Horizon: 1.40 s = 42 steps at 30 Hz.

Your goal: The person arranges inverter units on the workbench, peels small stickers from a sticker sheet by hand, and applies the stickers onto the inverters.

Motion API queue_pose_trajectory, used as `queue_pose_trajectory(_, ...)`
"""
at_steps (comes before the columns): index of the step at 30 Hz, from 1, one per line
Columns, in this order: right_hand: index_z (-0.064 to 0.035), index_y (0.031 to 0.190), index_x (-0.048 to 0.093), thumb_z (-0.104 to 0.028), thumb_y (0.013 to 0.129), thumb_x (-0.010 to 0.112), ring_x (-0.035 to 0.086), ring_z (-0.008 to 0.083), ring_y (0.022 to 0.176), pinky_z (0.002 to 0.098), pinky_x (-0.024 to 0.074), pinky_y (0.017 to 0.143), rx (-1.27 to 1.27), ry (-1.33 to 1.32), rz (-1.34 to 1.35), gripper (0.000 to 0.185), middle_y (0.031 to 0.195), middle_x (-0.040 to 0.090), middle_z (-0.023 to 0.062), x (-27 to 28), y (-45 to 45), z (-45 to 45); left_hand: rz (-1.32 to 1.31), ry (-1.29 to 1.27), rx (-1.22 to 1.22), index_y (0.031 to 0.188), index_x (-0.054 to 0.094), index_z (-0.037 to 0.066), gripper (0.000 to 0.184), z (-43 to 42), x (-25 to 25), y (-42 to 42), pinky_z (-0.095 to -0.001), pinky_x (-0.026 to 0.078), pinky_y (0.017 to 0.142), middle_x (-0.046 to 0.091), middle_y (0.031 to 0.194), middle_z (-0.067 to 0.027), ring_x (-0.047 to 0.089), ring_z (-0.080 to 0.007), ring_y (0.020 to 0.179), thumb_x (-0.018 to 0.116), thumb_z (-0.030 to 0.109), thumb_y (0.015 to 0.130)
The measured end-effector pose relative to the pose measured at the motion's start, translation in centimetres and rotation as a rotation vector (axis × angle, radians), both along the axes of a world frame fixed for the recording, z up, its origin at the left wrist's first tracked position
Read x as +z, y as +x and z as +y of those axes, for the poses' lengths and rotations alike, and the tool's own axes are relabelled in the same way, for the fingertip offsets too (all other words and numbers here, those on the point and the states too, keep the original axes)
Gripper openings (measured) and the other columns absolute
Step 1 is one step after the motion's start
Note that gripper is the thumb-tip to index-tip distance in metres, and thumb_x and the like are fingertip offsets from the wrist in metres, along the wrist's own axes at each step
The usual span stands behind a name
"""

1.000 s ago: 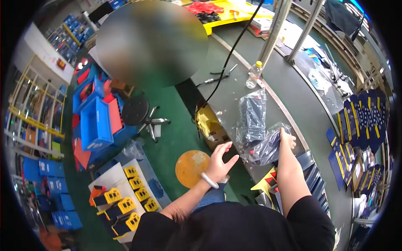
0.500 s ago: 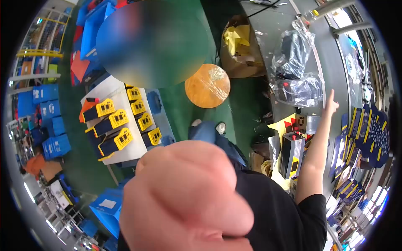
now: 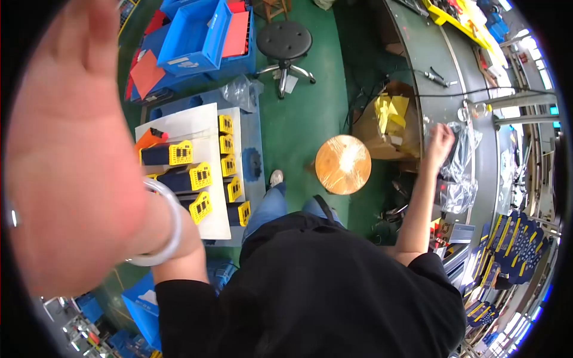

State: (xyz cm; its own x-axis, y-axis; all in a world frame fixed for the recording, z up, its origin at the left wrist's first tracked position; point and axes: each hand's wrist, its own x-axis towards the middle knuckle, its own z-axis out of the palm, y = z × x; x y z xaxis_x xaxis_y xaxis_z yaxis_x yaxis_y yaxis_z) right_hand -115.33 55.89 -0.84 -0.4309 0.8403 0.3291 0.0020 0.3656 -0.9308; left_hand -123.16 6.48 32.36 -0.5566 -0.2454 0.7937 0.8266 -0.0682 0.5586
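Note:
My left hand (image 3: 77, 155) is raised close to the camera and fills the left side of the view, a pale bracelet (image 3: 170, 224) on its wrist. Its fingers stretch upward, partly cut off by the frame edge, and I see nothing held in it. My right hand (image 3: 440, 145) reaches over the grey workbench (image 3: 427, 51), beside a clear plastic bag (image 3: 468, 146) around something dark. Its fingers look bent but are smeared, so whether they grip the plastic is unclear. A second wrapped dark object (image 3: 456, 197) lies nearer to me.
Yellow-and-dark-blue devices (image 3: 194, 177) stand in rows on a white board (image 3: 206, 128) at left. A round wooden stool (image 3: 343, 164), a black swivel stool (image 3: 285, 40) and a carton (image 3: 370, 128) with yellow paper stand on the green floor. Blue crates (image 3: 194, 36) are behind.
My left hand has swung from the bottom middle to the left and opened out. My right hand has moved forward along the wrapped objects. The view has shifted, showing more of the floor.

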Motion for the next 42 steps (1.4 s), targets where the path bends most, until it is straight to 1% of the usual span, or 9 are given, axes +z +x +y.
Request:
queue_pose_trajectory(5, -0.0018, 0.122, 0.053, -0.019, 0.097, 0.06, 0.058, 0.0135, 0.09, 0.0267, 0.0469, 0.083, 0.447, 0.003, -0.294, 0.031, 0.099, 0.059, 0.0054, -0.1, -6.9, -10.5, 0.393, -0.231, -0.116, 0.105, 0.06, 0.003, 0.03, -3.5, 3.8, -6.2, -0.0408, 0.039, 0.087, 0.06, 0.106, -0.0068, 0.052, -0.0245, 0.102, 0.046, 0.027, 0.096)
queue_pose_trajectory(11, -0.0055, 0.121, 0.05, -0.016, 0.094, 0.063, 0.055, 0.0127, 0.084, 0.0284, 0.0487, 0.075, 0.595, 0.041, -0.428, 0.032, 0.091, 0.057, 0.0039, -4.1, -9.9, -14.7, 0.697, -0.336, -0.213, 0.106, 0.06, 0.002, 0.031, -0.5, 4.8, -14.5, -0.04, 0.039, 0.088, 0.06, 0.107, -0.0075, 0.053, -0.0243, 0.102, 0.046, 0.027, 0.096)
queue_pose_trajectory(15, -0.003, 0.123, 0.048, -0.017, 0.094, 0.064, 0.059, 0.0143, 0.083, 0.029, 0.0505, 0.076, 0.682, 0.053, -0.613, 0.036, 0.091, 0.059, 0.0069, -8.2, -13.8, -13.8, 0.791, -0.387, -0.239, 0.107, 0.059, 0.001, 0.031, 4.3, 4.1, -21.0, -0.0395, 0.04, 0.088, 0.061, 0.107, -0.008, 0.053, -0.0242, 0.102, 0.045, 0.027, 0.096)
queue_pose_trajectory(16, -0.002, 0.124, 0.047, -0.018, 0.094, 0.065, 0.061, 0.0153, 0.085, 0.0296, 0.0513, 0.078, 0.714, -0.124, -0.617, 0.039, 0.091, 0.059, 0.0084, -8.0, -15.2, -13.5, 0.797, -0.395, -0.246, 0.107, 0.059, 0.001, 0.031, 5.8, 4.0, -23.1, -0.0394, 0.04, 0.089, 0.061, 0.107, -0.0081, 0.053, -0.0241, 0.102, 0.045, 0.027, 0.096)
queue_pose_trajectory(20, 0.0017, 0.127, 0.045, -0.017, 0.092, 0.065, 0.064, 0.02, 0.096, 0.0339, 0.0526, 0.082, 0.82, -0.027, -0.693, 0.045, 0.102, 0.062, 0.0148, -10.1, -23.1, -8.5, 0.865, -0.427, -0.273, 0.108, 0.059, 0.001, 0.032, 13.7, 4.1, -31.3, -0.0389, 0.04, 0.089, 0.061, 0.108, -0.0086, 0.054, -0.024, 0.103, 0.045, 0.027, 0.096)
queue_pose_trajectory(26, -0.0017, 0.13, 0.045, -0.025, 0.093, 0.064, 0.065, 0.0257, 0.095, 0.037, 0.0529, 0.085, 0.914, 0.216, -0.689, 0.048, 0.107, 0.06, 0.0145, -2.5, -36.1, 4.3, 0.982, -0.365, -0.352, 0.109, 0.059, 0.0, 0.033, 28.6, 7.4, -44.9, -0.0381, 0.04, 0.091, 0.061, 0.109, -0.0093, 0.054, -0.0238, 0.103, 0.045, 0.027, 0.096)
queue_pose_trajectory(38, -0.002, 0.104, 0.067, -0.013, 0.09, 0.065, 0.064, 0.0158, 0.084, 0.0296, 0.0519, 0.076, 0.385, 0.087, -0.543, 0.018, 0.093, 0.066, 0.009, 3.7, -50.7, 28.9, 1.147, -0.268, -0.492, 0.111, 0.058, -0.002, 0.035, 49.0, 9.1, -65.9, -0.0366, 0.041, 0.093, 0.062, 0.111, -0.0107, 0.056, -0.0235, 0.103, 0.044, 0.027, 0.097)
queue_pose_trajectory(40, -0.0023, 0.101, 0.066, -0.014, 0.09, 0.065, 0.066, 0.0225, 0.085, 0.032, 0.0521, 0.076, 0.223, 0.108, -0.463, 0.016, 0.091, 0.066, 0.0118, 5.3, -54.1, 33.3, 1.195, -0.219, -0.535, 0.112, 0.058, -0.002, 0.035, 52.0, 8.9, -70.5, -0.0363, 0.041, 0.093, 0.062, 0.112, -0.0109, 0.056, -0.0234, 0.103, 0.044, 0.027, 0.097)
queue_pose_trajectory(42, -0.0003, 0.097, 0.066, -0.013, 0.091, 0.064, 0.065, 0.0196, 0.083, 0.0306, 0.0509, 0.074, 0.076, 0.035, -0.358, 0.014, 0.086, 0.066, 0.0111, 4.7, -58.7, 39.0, 1.247, -0.157, -0.569, 0.112, 0.057, -0.002, 0.036, 55.2, 8.0, -75.8, -0.0361, 0.041, 0.094, 0.062, 0.112, -0.0111, 0.056, -0.0233, 0.103, 0.044, 0.027, 0.097)
